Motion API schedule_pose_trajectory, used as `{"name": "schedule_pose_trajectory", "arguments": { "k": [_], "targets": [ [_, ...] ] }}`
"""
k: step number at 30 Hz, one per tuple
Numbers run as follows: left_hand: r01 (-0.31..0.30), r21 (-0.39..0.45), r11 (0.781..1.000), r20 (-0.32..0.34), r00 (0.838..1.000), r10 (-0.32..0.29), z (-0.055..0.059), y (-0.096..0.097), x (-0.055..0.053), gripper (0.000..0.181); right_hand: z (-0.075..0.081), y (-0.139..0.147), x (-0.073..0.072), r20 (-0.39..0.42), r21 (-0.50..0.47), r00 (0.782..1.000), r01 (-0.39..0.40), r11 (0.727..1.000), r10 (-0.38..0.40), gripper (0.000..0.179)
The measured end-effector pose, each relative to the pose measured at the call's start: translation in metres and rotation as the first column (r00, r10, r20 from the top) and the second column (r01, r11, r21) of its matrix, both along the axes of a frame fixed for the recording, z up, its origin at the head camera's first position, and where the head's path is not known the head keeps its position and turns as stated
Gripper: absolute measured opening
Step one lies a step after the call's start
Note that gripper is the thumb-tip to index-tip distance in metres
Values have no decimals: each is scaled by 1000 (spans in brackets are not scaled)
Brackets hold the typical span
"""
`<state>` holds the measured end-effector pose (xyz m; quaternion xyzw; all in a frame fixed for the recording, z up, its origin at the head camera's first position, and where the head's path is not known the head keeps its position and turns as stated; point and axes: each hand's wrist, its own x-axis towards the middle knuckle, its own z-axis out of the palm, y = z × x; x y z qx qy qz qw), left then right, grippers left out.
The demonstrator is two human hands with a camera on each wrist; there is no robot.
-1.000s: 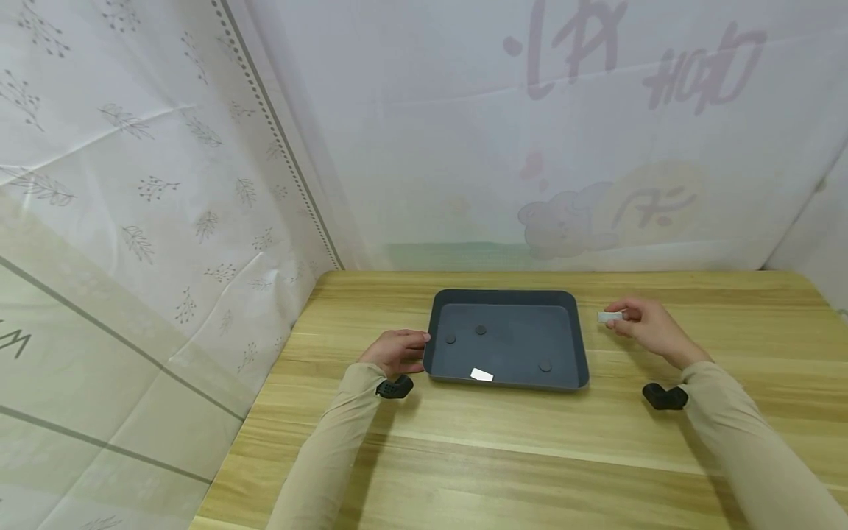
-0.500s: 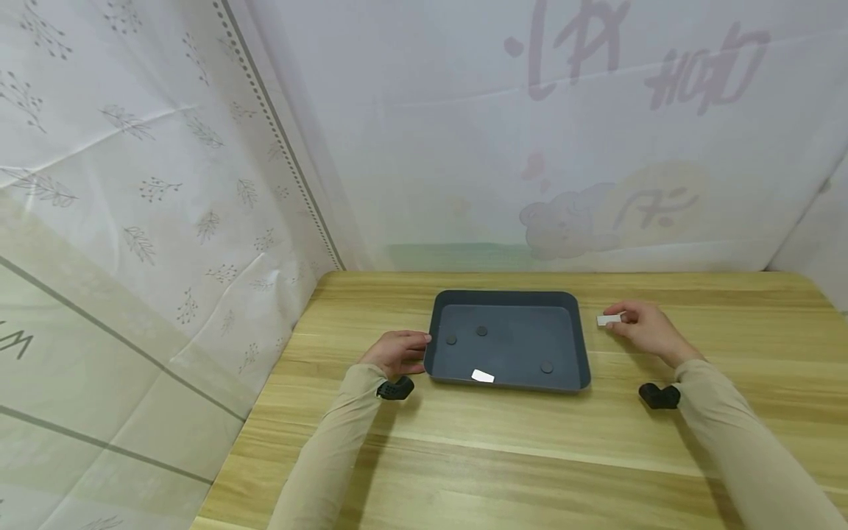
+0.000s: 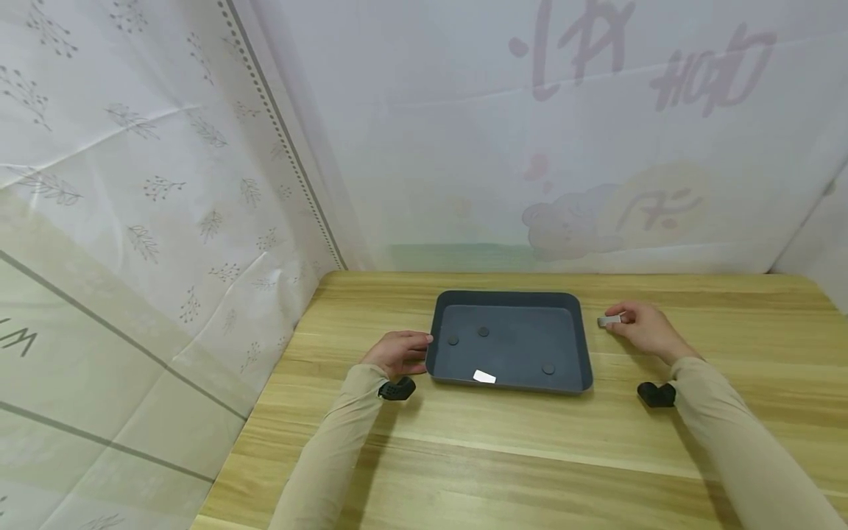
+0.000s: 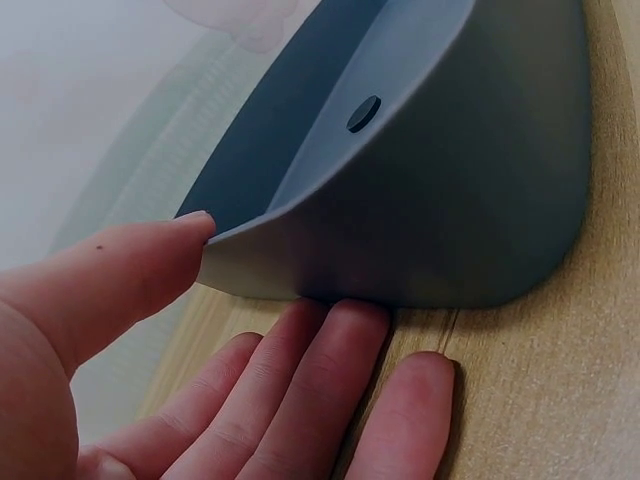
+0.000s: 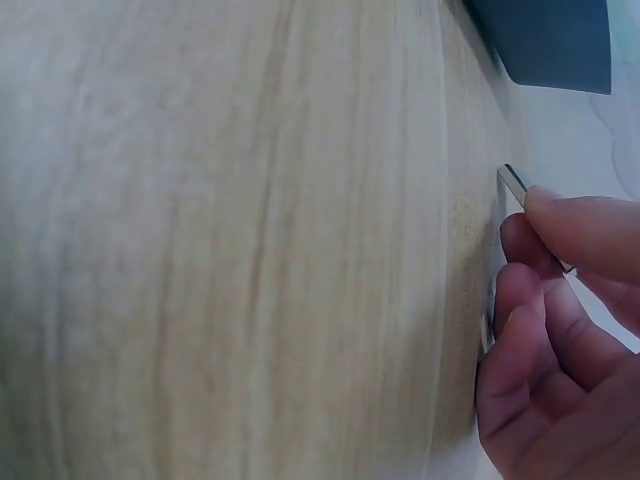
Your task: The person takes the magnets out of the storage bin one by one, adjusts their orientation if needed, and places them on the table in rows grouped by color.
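Observation:
A dark grey rectangular tray (image 3: pixel 510 386) lies on the wooden table. Several small items are inside: dark round discs (image 3: pixel 548 369) and a bright white flat piece (image 3: pixel 484 377) by the front wall. My left hand (image 3: pixel 400 352) is at the tray's left side; in the left wrist view its thumb touches the rim while relaxed fingers (image 4: pixel 345 340) reach the foot of the outer wall. Right of the tray, my right hand (image 3: pixel 644 327) pinches a small flat silvery bar (image 3: pixel 609 321) between thumb and fingers, low over the table. Part of the bar is hidden by the fingers.
The wooden table (image 3: pixel 503 456) extends in front of the tray and to both sides. Behind it hangs a pale printed cloth (image 3: pixel 430 147), with another patterned cloth (image 3: pixel 132 221) on the left. A black wrist device (image 3: pixel 657 394) sits on each forearm.
The silvery bar has tilted in my right hand, so its face now looks greyer. That hand has shifted very slightly. My left hand stays at the tray.

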<state>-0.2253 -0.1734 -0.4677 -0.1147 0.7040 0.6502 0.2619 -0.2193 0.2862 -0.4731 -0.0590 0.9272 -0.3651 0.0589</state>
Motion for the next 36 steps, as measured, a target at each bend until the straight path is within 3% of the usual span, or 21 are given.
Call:
{"name": "schedule_pose_trajectory", "arguments": {
  "k": [13, 36],
  "targets": [
    [-21, -35, 999, 10, 1000, 21, -2, 1, -2, 43, -3, 1, -6, -25, 36, 1000, -6, 999, 7, 33],
    [-24, -7, 1000, 27, 999, 24, -3, 0, -5, 40, -3, -8, -10, -97, 77, 995, -30, 997, 38, 26]
  ]
}}
